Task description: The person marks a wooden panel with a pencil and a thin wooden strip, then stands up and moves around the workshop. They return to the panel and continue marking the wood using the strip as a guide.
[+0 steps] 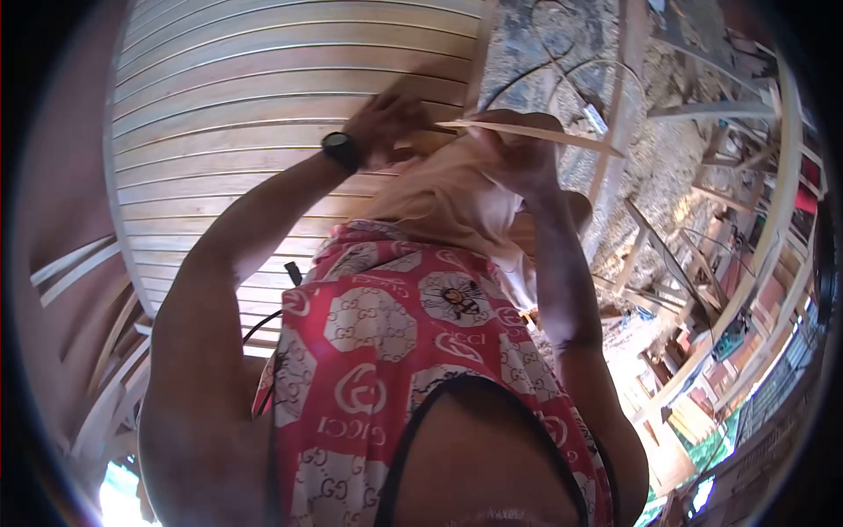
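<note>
A thin, pale wooden strip (562, 137) runs from between my two hands out to the right. My right hand (518, 162) is closed around the strip near its left part, over my knees. My left hand (391, 123), with a dark watch (339, 150) on its wrist, is near the strip's left end with its fingers curled in. Shadow covers those fingers, and what they grip cannot be made out. My lap in tan shorts (439, 198) lies below both hands.
A slatted wooden surface (219, 105) spreads out on the left. Debris-strewn ground (650, 193) lies to the right, with a cable (562, 66) at the top. Wooden offcuts and frames (729, 158) stand farther right. A dark cord (262, 325) is by my left side.
</note>
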`<state>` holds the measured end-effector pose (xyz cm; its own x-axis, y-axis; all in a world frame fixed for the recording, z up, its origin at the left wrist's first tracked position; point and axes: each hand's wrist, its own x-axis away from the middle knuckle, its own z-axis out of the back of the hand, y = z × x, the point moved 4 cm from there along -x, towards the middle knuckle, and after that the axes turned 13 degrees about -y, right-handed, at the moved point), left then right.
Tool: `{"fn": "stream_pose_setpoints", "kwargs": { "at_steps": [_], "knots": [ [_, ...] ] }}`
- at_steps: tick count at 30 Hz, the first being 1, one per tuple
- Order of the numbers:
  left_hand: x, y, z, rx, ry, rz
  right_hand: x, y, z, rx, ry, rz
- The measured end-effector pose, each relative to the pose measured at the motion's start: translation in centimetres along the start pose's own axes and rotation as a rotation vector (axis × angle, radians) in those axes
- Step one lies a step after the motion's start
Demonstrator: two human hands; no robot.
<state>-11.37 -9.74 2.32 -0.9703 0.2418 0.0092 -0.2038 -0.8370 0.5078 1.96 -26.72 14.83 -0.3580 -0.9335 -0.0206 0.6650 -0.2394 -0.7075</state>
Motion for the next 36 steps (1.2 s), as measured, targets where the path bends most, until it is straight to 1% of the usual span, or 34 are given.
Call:
{"fn": "stream_pose_setpoints", "kwargs": {
  "at_steps": [1, 5, 8, 11, 14, 16, 17, 19, 20, 22, 23, 25, 26, 28, 29, 31, 34, 35, 36],
  "knots": [
    [0.1, 0.1, -0.1, 0.042, -0.053, 0.086, 0.2, 0.0, 0.0, -0.216, 0.005, -0.049],
    [0.0, 0.0, -0.1, 0.039, -0.065, 0.096, 0.4, -0.6, 0.3, -0.23, -0.011, -0.091],
    [0.0, 0.0, -0.3, 0.068, -0.049, 0.1, 0.6, -0.8, -0.1, -0.201, 0.022, -0.039],
    [0.0, -0.2, -0.8, 0.009, -0.038, 0.06, 0.8, 0.2, -1.3, -0.253, 0.015, 0.012],
    [0.1, -0.4, -0.5, 0.061, -0.001, 0.104, 0.9, 0.6, -2.5, -0.256, -0.032, 0.042],
    [0.1, -0.2, -0.4, 0.008, -0.046, 0.082, 1.3, -0.3, -2.7, -0.07, 0.101, 0.309],
    [0.0, -0.2, -0.2, 0.006, -0.042, 0.083, 1.3, 0.0, -2.7, -0.068, 0.1, 0.313],
    [0.1, -0.1, -0.3, 0.016, -0.045, 0.077, 1.3, -0.2, -2.9, 0.162, 0.001, 0.305],
    [0.0, -0.1, -0.4, 0.015, -0.043, 0.077, 1.4, -0.3, -3.0, 0.164, 0.001, 0.306],
    [0.1, 0.0, -0.4, 0.008, -0.014, 0.07, 1.5, 0.6, -2.9, -0.378, 0.004, 0.05],
    [0.1, 0.0, -0.4, 0.009, -0.014, 0.074, 1.4, 1.0, -3.0, -0.38, 0.0, 0.05],
    [0.0, 0.0, -0.4, 0.01, 0.0, 0.063, 1.3, 1.3, -3.2, -0.419, -0.007, 0.172],
    [0.1, 0.0, -0.4, 0.01, 0.001, 0.065, 1.4, 1.5, -3.3, -0.419, -0.009, 0.173],
    [0.0, -0.1, -0.3, 0.008, -0.005, 0.066, 1.2, 0.9, -3.1, -0.224, -0.051, 0.131],
    [-0.1, -0.1, -0.2, 0.007, -0.003, 0.067, 1.0, 0.7, -2.8, -0.223, -0.052, 0.132],
    [-0.1, -0.2, -0.3, 0.031, -0.004, 0.063, 0.4, 0.3, -2.3, -0.188, -0.088, 0.039],
    [-0.2, -0.2, -0.4, 0.033, 0.03, 0.075, 0.3, 0.4, -2.4, -0.198, -0.067, 0.081],
    [-0.2, -0.2, -0.5, 0.033, 0.031, 0.077, 0.3, 0.4, -2.5, -0.198, -0.068, 0.082],
    [-0.2, -0.1, -0.3, 0.038, 0.039, 0.078, 0.3, 0.2, -2.4, -0.133, -0.073, 0.048]
  ]
}}
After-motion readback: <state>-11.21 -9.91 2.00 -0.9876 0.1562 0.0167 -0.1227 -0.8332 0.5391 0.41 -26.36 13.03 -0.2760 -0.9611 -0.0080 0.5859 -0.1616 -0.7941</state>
